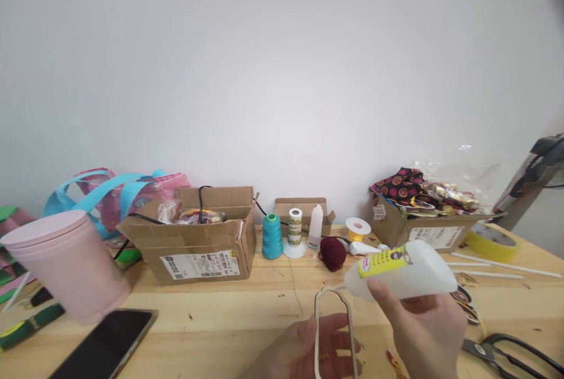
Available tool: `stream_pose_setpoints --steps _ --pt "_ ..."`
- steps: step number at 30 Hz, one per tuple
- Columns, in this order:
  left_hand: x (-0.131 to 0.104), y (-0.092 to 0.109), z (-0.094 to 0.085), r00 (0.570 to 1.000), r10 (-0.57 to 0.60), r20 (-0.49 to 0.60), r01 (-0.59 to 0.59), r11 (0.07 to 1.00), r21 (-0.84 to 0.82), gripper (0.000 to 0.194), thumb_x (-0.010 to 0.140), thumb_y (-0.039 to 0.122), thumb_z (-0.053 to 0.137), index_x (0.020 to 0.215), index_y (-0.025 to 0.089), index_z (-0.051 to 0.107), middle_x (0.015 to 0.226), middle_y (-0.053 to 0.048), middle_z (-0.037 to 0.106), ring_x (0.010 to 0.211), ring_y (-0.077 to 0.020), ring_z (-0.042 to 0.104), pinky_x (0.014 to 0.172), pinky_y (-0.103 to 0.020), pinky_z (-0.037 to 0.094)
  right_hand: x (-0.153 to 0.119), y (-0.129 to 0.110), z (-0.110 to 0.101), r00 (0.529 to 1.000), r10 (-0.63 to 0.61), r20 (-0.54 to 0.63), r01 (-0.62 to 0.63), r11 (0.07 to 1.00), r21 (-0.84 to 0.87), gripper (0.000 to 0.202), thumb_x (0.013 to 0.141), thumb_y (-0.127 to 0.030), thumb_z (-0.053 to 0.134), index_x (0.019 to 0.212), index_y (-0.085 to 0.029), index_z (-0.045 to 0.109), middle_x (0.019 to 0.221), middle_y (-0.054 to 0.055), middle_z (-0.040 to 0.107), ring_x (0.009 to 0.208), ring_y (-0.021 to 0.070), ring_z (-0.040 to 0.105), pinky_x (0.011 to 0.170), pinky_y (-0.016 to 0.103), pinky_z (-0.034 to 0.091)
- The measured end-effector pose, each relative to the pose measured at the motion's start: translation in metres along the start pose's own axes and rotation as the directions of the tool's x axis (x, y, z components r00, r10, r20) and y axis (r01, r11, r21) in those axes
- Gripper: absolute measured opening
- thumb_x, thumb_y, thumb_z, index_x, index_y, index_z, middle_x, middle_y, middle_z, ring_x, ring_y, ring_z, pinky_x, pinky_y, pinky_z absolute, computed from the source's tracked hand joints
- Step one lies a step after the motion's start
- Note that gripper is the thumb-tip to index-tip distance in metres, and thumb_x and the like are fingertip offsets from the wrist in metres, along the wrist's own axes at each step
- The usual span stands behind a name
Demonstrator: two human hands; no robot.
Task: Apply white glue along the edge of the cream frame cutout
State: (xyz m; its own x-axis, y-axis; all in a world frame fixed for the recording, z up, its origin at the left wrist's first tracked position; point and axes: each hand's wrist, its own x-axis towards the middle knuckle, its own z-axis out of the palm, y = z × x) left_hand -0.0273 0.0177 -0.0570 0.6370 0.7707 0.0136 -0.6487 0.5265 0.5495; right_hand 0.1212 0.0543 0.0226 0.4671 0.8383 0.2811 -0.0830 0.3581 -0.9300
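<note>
My right hand (427,332) is closed around a translucent white squeeze bottle (425,270) with a yellow label, held on its side. The bottle's narrow tip points left and meets or nearly meets the top edge of a thin pale outline frame (316,338); whether they touch I cannot tell. That frame is open in the middle, with a notched top, and its lower end runs out of view. My left hand (293,344) grips it by its left side, the thumb in front and the fingers behind, showing through the opening.
Black-handled scissors (489,352) lie at the right, near white sticks (506,264) and yellow tape (493,244). Behind are a maroon yarn ball (332,254), a teal thread cone (272,238) and cardboard boxes (207,255). A phone (106,344) and pink canister (66,267) stand left.
</note>
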Motion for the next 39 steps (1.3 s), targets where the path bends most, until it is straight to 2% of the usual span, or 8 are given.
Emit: stream_pose_setpoints --steps 6,10,14,20,26,31,36,39 --pt "-0.001 0.008 0.016 0.998 0.044 0.037 -0.045 0.999 0.014 0.046 0.084 0.034 0.037 0.118 0.005 0.047 0.108 -0.016 0.058 0.094 -0.0197 0.056 0.082 -0.030 0.035 0.001 0.000 0.000 0.999 -0.044 0.002 0.044 0.999 -0.009 0.029 0.035 -0.024 0.075 0.060 -0.017 0.062 0.057 0.004 0.071 0.057 0.0247 0.067 0.050 0.029 0.056" --pt "-0.002 0.009 0.015 0.996 0.055 0.075 -0.054 0.998 -0.016 0.044 0.083 0.036 0.041 0.116 0.008 0.050 0.107 -0.012 0.062 0.096 -0.0194 0.057 0.082 -0.028 0.037 0.000 0.005 -0.002 0.995 -0.095 0.017 0.095 0.995 -0.037 0.029 0.039 -0.027 0.075 0.063 -0.017 0.062 0.061 0.006 0.072 0.057 0.0261 0.067 0.050 0.033 0.056" --pt "-0.003 0.009 0.017 0.997 0.045 0.055 -0.044 0.999 -0.022 0.042 0.084 0.033 0.039 0.115 0.008 0.051 0.107 -0.012 0.062 0.095 -0.0179 0.058 0.081 -0.027 0.038 0.000 0.009 -0.004 0.980 -0.195 0.042 0.196 0.980 -0.038 0.026 0.044 -0.028 0.075 0.065 -0.018 0.063 0.061 0.004 0.071 0.058 0.0255 0.066 0.051 0.033 0.056" --pt "0.000 0.016 0.031 0.993 0.100 0.064 -0.101 0.995 0.015 0.046 0.083 0.036 0.041 0.119 0.007 0.046 0.109 -0.017 0.059 0.092 -0.0194 0.058 0.073 -0.025 0.039 0.001 0.005 -0.003 0.988 -0.147 0.055 0.150 0.987 -0.053 0.027 0.040 -0.026 0.075 0.062 -0.018 0.062 0.054 0.002 0.067 0.057 0.0251 0.066 0.050 0.032 0.056" --pt "0.000 0.016 0.026 0.994 0.093 0.056 -0.093 0.996 0.004 0.046 0.081 0.038 0.045 0.115 0.008 0.051 0.105 -0.015 0.061 0.091 -0.0189 0.058 0.073 -0.025 0.039 0.000 0.011 -0.004 0.970 -0.236 0.063 0.238 0.971 -0.028 0.023 0.044 -0.027 0.076 0.062 -0.019 0.064 0.058 0.003 0.069 0.054 0.0232 0.065 0.049 0.030 0.055" --pt "0.000 0.015 0.027 0.994 0.098 0.046 -0.098 0.995 0.002 0.048 0.081 0.039 0.042 0.116 0.007 0.050 0.105 -0.017 0.061 0.092 -0.0212 0.059 0.076 -0.028 0.039 -0.001 0.006 -0.004 0.974 -0.213 0.078 0.217 0.975 -0.046 0.023 0.043 -0.028 0.075 0.060 -0.019 0.062 0.056 0.002 0.069 0.055 0.0240 0.066 0.048 0.030 0.055" --pt "-0.001 0.013 0.020 0.996 0.089 -0.006 -0.089 0.995 -0.049 0.047 0.080 0.040 0.045 0.113 0.007 0.052 0.102 -0.016 0.063 0.087 -0.0198 0.060 0.071 -0.028 0.042 -0.001 0.010 -0.004 0.971 -0.234 0.047 0.237 0.968 -0.082 0.026 0.043 -0.035 0.075 0.059 -0.020 0.061 0.065 0.005 0.071 0.062 0.0270 0.066 0.052 0.033 0.056" --pt "-0.002 0.014 0.018 0.996 0.085 0.008 -0.084 0.994 -0.067 0.046 0.082 0.038 0.043 0.115 0.007 0.050 0.101 -0.015 0.063 0.087 -0.0191 0.060 0.071 -0.027 0.043 0.000 0.007 -0.004 0.969 -0.236 0.079 0.243 0.965 -0.095 0.026 0.042 -0.034 0.075 0.059 -0.019 0.060 0.069 0.008 0.072 0.065 0.0283 0.066 0.054 0.035 0.056"
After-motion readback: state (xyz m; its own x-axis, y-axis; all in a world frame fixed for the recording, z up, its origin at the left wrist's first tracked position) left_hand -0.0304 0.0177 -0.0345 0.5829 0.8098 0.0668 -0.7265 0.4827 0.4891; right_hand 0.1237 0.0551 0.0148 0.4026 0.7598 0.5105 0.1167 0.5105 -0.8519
